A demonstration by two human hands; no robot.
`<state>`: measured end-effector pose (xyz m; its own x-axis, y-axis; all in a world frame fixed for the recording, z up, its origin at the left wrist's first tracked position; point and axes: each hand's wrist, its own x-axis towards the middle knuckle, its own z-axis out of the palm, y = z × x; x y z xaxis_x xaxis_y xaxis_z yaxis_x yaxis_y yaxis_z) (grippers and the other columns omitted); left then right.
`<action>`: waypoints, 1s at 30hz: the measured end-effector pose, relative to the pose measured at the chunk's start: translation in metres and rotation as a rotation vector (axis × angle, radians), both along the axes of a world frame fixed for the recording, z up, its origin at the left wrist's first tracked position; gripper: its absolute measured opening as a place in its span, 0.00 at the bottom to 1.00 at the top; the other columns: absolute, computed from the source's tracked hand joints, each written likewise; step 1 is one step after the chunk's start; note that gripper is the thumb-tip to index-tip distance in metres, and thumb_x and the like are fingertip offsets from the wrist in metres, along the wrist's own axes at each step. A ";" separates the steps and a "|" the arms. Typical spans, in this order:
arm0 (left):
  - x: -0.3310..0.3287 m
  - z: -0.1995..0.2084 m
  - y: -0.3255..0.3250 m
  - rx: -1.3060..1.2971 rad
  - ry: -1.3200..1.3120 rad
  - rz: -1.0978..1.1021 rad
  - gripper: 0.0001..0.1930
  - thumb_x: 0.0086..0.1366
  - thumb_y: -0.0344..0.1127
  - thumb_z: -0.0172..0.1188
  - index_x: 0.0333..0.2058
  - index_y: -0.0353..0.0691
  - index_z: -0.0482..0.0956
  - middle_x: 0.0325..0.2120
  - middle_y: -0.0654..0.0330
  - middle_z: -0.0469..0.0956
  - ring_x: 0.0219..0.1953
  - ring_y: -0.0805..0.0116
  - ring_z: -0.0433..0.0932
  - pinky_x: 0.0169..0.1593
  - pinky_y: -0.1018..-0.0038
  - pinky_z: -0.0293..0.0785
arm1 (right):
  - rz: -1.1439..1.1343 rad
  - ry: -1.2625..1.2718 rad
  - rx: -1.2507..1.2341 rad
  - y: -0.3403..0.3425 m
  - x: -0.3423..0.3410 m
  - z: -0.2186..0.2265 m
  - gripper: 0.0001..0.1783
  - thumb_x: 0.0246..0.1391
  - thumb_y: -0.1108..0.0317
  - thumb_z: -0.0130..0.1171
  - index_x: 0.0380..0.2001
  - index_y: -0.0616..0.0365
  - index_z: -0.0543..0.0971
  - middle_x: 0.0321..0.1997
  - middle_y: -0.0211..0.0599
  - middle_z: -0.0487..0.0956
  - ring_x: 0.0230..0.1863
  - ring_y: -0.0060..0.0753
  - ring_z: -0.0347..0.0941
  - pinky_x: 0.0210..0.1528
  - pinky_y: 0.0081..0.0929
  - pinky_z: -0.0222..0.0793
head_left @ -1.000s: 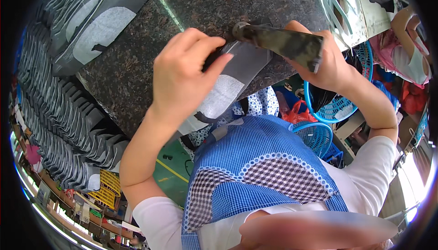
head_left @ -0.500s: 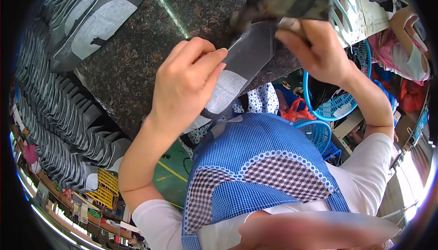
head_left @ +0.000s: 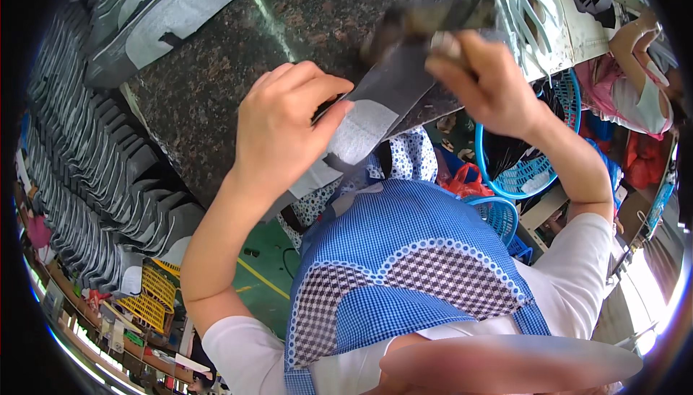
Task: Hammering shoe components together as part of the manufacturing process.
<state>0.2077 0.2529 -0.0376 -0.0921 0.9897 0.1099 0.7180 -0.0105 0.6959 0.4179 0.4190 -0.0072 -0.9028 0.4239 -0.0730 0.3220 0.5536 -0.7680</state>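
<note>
Your dark grey piece (head_left: 401,77) is a flat, smooth strip with a pale, rounded patch (head_left: 363,130) toward your end. It lies slanted at the tabletop (head_left: 209,99) edge, its left side at the fingertips of your left hand (head_left: 285,124). Your right hand (head_left: 491,81) grips a hammer (head_left: 426,25), its motion-blurred head over the strip's far end; contact cannot be made out.

From where I stand, a brown-black speckled polished-stone counter (head_left: 209,92) carries overlapping flat dark-grey sheets with pale rounded patches (head_left: 180,23) far left; a dark-grey strip with a whitish patch (head_left: 397,81) overhangs its near edge.
</note>
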 end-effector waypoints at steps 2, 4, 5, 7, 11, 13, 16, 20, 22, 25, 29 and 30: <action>0.011 -0.004 -0.009 0.037 0.023 0.034 0.09 0.53 0.28 0.69 0.34 0.39 0.85 0.26 0.62 0.76 0.30 0.63 0.77 0.34 0.68 0.74 | 0.065 0.141 0.145 -0.002 0.003 -0.007 0.10 0.59 0.69 0.60 0.42 0.60 0.73 0.20 0.48 0.73 0.20 0.52 0.74 0.21 0.39 0.66; 0.013 -0.008 -0.012 0.131 0.101 0.029 0.08 0.54 0.26 0.67 0.35 0.39 0.85 0.26 0.63 0.75 0.30 0.64 0.78 0.30 0.70 0.75 | 0.213 0.107 0.114 -0.012 0.010 -0.003 0.09 0.60 0.70 0.59 0.41 0.60 0.74 0.20 0.46 0.75 0.20 0.48 0.76 0.20 0.36 0.67; 0.013 -0.010 -0.011 0.132 0.103 0.032 0.08 0.54 0.26 0.67 0.35 0.39 0.85 0.26 0.63 0.75 0.30 0.64 0.78 0.30 0.70 0.75 | 0.261 0.017 0.175 -0.010 0.013 -0.008 0.10 0.60 0.70 0.60 0.42 0.60 0.74 0.18 0.45 0.73 0.18 0.45 0.74 0.19 0.36 0.65; 0.014 -0.013 -0.003 0.185 0.133 0.039 0.07 0.54 0.26 0.67 0.34 0.39 0.84 0.26 0.63 0.75 0.30 0.64 0.78 0.31 0.70 0.75 | 0.050 0.069 0.084 0.002 -0.003 -0.001 0.08 0.61 0.69 0.59 0.40 0.59 0.73 0.17 0.46 0.71 0.16 0.43 0.71 0.19 0.37 0.63; 0.011 -0.014 0.024 0.208 0.210 0.098 0.05 0.55 0.32 0.68 0.30 0.40 0.83 0.26 0.62 0.76 0.27 0.64 0.78 0.31 0.68 0.75 | 0.191 0.158 0.325 0.006 -0.001 -0.013 0.07 0.62 0.69 0.58 0.37 0.59 0.72 0.18 0.47 0.70 0.16 0.46 0.70 0.20 0.37 0.64; -0.005 0.006 0.021 -0.244 -0.193 0.154 0.09 0.53 0.36 0.71 0.31 0.40 0.84 0.26 0.60 0.77 0.28 0.61 0.78 0.32 0.66 0.75 | 0.161 0.103 0.272 0.000 0.007 -0.016 0.07 0.62 0.69 0.58 0.37 0.59 0.72 0.18 0.47 0.71 0.17 0.48 0.71 0.21 0.38 0.64; -0.008 0.003 0.006 -0.120 -0.259 0.060 0.09 0.54 0.34 0.70 0.33 0.39 0.84 0.27 0.60 0.77 0.30 0.63 0.78 0.33 0.67 0.75 | -0.081 0.005 0.027 0.009 -0.003 -0.007 0.07 0.62 0.69 0.59 0.38 0.59 0.73 0.18 0.48 0.72 0.18 0.48 0.72 0.21 0.36 0.65; 0.009 -0.006 -0.003 0.186 0.272 -0.016 0.10 0.53 0.28 0.66 0.36 0.36 0.83 0.27 0.61 0.74 0.30 0.67 0.76 0.34 0.72 0.76 | 0.206 0.177 0.258 -0.005 0.005 -0.012 0.08 0.61 0.69 0.59 0.40 0.59 0.74 0.18 0.47 0.73 0.19 0.50 0.73 0.22 0.37 0.68; 0.015 -0.011 -0.005 0.305 0.509 -0.032 0.10 0.51 0.27 0.63 0.34 0.35 0.81 0.25 0.64 0.70 0.28 0.68 0.75 0.32 0.76 0.76 | 0.130 0.062 0.186 -0.006 -0.002 -0.007 0.10 0.59 0.68 0.61 0.41 0.58 0.73 0.18 0.45 0.73 0.21 0.52 0.74 0.22 0.40 0.68; 0.012 -0.007 -0.010 0.209 0.519 -0.026 0.06 0.53 0.28 0.64 0.31 0.36 0.80 0.25 0.62 0.71 0.27 0.65 0.76 0.31 0.73 0.76 | -0.013 0.085 0.134 -0.005 -0.010 -0.011 0.11 0.59 0.65 0.61 0.39 0.56 0.72 0.17 0.44 0.73 0.21 0.52 0.74 0.21 0.41 0.67; -0.019 0.002 -0.014 -0.118 -0.098 -0.018 0.04 0.59 0.30 0.63 0.31 0.39 0.78 0.28 0.58 0.72 0.29 0.58 0.77 0.33 0.67 0.76 | 0.178 0.073 0.155 -0.020 -0.001 -0.023 0.09 0.60 0.67 0.60 0.36 0.57 0.71 0.17 0.45 0.72 0.20 0.52 0.74 0.21 0.42 0.67; -0.019 0.001 -0.018 -0.026 0.008 -0.072 0.04 0.59 0.29 0.63 0.32 0.40 0.77 0.29 0.59 0.72 0.30 0.59 0.77 0.34 0.67 0.76 | 0.117 0.085 0.146 -0.016 -0.011 -0.020 0.09 0.60 0.67 0.60 0.36 0.57 0.71 0.17 0.45 0.72 0.20 0.52 0.74 0.21 0.42 0.67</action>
<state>0.1887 0.2345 -0.0361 -0.0196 0.9962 0.0848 0.7218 -0.0446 0.6906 0.4070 0.4032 -0.0270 -0.9466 0.3166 0.0606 0.1865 0.6911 -0.6983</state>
